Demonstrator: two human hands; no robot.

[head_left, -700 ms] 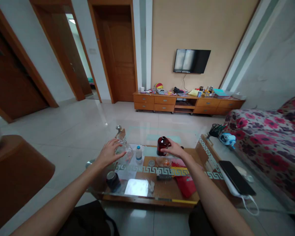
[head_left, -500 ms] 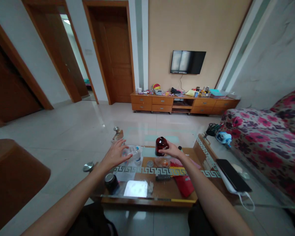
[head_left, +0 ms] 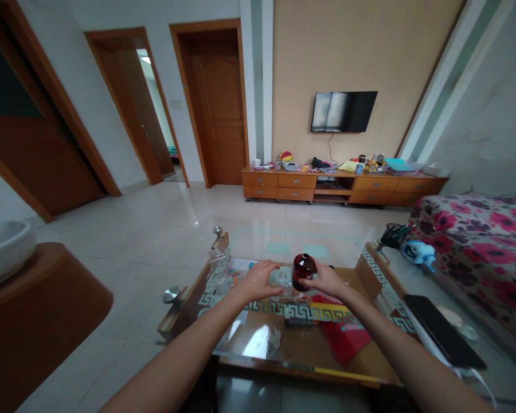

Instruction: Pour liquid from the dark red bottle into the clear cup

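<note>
My right hand [head_left: 327, 280] is wrapped round the right side of a dark reddish-brown bottle [head_left: 303, 272], which looks upright over the glass table [head_left: 284, 358]. To its left, my left hand [head_left: 260, 282] has its thumb and fingers apart, facing a clear, see-through object [head_left: 282, 279] between the two hands. Whether the left fingertips touch that clear object I cannot tell. A clear container [head_left: 218, 263] stands left of my left hand, with small colourful pieces [head_left: 233, 279] beside it.
A red packet [head_left: 344, 338] shows at the table's right front. Further right lie a black phone [head_left: 442, 330] with a white cable and a blue-white item [head_left: 419, 253]. A pen holder [head_left: 393, 235] stands behind. At left is a brown stand [head_left: 47, 298] bearing a bowl.
My left hand has moved right, closer to the bottle, over the clear object. My right hand still holds the bottle. The camera view has turned left, and the dark jar at front left no longer shows.
</note>
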